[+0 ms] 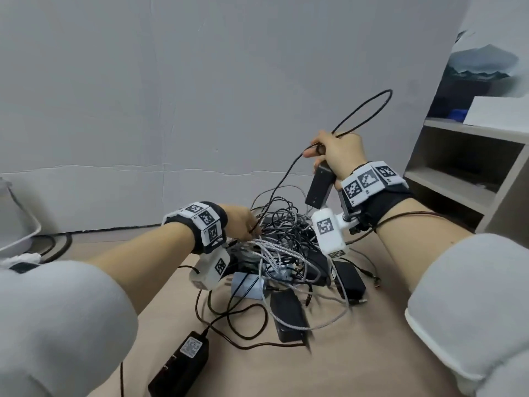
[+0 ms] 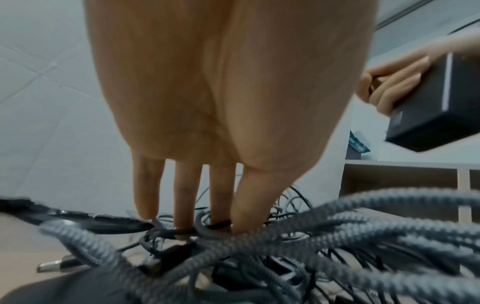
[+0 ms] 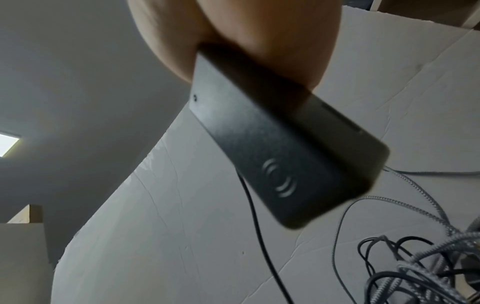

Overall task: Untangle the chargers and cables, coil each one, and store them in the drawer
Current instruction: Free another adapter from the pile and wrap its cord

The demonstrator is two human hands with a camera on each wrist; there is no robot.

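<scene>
Left hand (image 1: 243, 222), fingers straight, presses into the tangled pile (image 1: 286, 247) on the tan table (image 1: 372, 353), while above and right of that pile the right hand (image 1: 340, 156) grips a black charger (image 1: 319, 187) and its looping cable (image 1: 369, 110), so untangling is in hand and freeing that cable likely comes next.

head cam looks forward and down over both forearms at the cable tangle (image 1: 283, 253) on the tan floor. left wrist cam sits close under the palm, facing along the fingers (image 2: 187, 195) into the same tangle. right wrist cam tilts upward, black charger (image 3: 272, 144) filling it, tangle at its corner.
</scene>
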